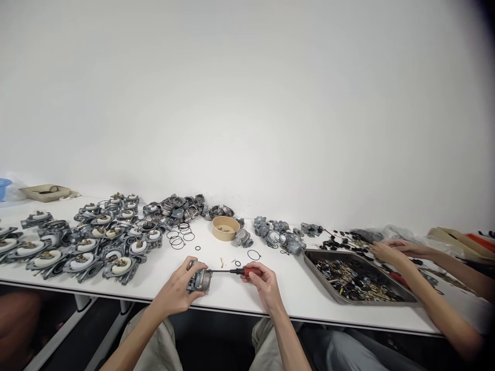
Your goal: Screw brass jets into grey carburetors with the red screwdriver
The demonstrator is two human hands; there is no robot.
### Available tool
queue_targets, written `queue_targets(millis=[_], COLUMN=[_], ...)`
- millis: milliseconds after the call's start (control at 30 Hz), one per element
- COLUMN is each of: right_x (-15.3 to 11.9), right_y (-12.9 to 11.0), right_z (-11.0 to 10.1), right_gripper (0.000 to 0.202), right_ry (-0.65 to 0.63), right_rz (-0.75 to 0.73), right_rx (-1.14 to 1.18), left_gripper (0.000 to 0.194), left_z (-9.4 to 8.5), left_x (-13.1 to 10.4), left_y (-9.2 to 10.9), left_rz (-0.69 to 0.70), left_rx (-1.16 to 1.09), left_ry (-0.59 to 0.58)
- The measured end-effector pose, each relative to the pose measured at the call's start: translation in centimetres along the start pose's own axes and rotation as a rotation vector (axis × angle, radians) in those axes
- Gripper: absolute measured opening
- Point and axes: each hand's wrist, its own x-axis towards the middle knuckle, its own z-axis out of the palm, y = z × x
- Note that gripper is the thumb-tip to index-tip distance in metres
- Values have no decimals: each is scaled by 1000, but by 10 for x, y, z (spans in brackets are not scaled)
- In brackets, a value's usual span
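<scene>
A grey metal carburetor part rests at the front edge of the white table, with the fingers of my left hand wrapped round it. My right hand grips the red and black handle of a screwdriver. The screwdriver lies level, and its thin shaft points left, its tip at the right side of the metal part. Just behind the shaft are small brass pieces and a small black ring. A larger black ring lies further back.
Many carburetor bodies with white floats cover the left. Behind stand a round tan bowl and more metal parts. A metal tray of small parts is at right, beside another person's hands.
</scene>
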Motion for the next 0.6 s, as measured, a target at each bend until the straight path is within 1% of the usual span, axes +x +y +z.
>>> queue_targets(millis=[67, 133, 200, 267, 300, 333, 367, 400, 467, 500, 533, 600], right_x=[1, 2, 7, 13, 17, 21, 24, 28, 33, 36, 37, 39], right_y=[3, 4, 0, -14, -23, -34, -44, -54, -68, -71, -71, -66], right_z=[-2, -5, -8, -8, -6, -2, 5, 14, 35, 46, 57, 75], right_gripper=[29, 26, 25, 24, 22, 18, 14, 14, 21, 22, 22, 17], right_ry=[55, 155, 312, 463, 487, 461, 381, 259, -48, -194, -309, -467], right_rz=[-21, -100, -241, -410, -492, -569, -635, -689, -737, -729, -714, -668], right_rx=[9, 8, -41, -141, -214, -308, -419, -553, -820, -930, -1016, -1100], left_gripper=[51, 52, 53, 54, 55, 55, 55, 54, 51, 50, 48, 48], left_z=[0, 0, 0, -1, -1, -1, -1, -1, -2, -2, -3, -3], left_x=[0, 0, -1, -1, -1, -1, -1, -1, 0, 0, 1, 2], left_y=[0, 1, 2, 3, 3, 4, 5, 6, 7, 8, 9, 9], left_rz=[-3, -14, -21, -18, -14, -10, -6, -3, -1, 0, 3, 9], left_rx=[3, -2, -13, -35, -47, -58, -66, -71, -74, -74, -75, -81], left_ry=[1, 5, 10, 14, 17, 18, 19, 20, 24, 24, 24, 17])
